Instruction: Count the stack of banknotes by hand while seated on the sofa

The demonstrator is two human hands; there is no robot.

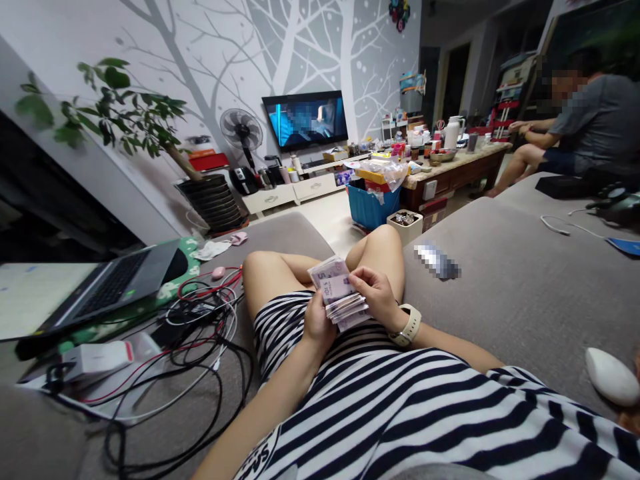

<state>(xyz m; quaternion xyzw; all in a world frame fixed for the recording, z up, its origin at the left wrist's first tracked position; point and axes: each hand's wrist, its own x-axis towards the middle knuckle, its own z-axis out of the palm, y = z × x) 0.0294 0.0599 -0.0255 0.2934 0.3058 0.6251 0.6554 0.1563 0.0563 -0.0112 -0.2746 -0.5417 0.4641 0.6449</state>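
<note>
A thick stack of banknotes [336, 292] rests over my lap, above my striped dress. My left hand [318, 323] grips the stack from below and the left, fingers wrapped round its edge. My right hand [376, 295], with a pale watch on the wrist, is closed on the right side of the notes, thumb and fingers pinching the top ones. My bare knees rise just beyond the notes. I am seated on a grey sofa [520, 280].
To my left lie a laptop [113, 283], a tangle of cables [200, 327] and a white box. A white oval object [611, 377] sits at my right. Another person sits at the far right by a cluttered coffee table [457, 170]; a blue bin [373, 203] stands ahead.
</note>
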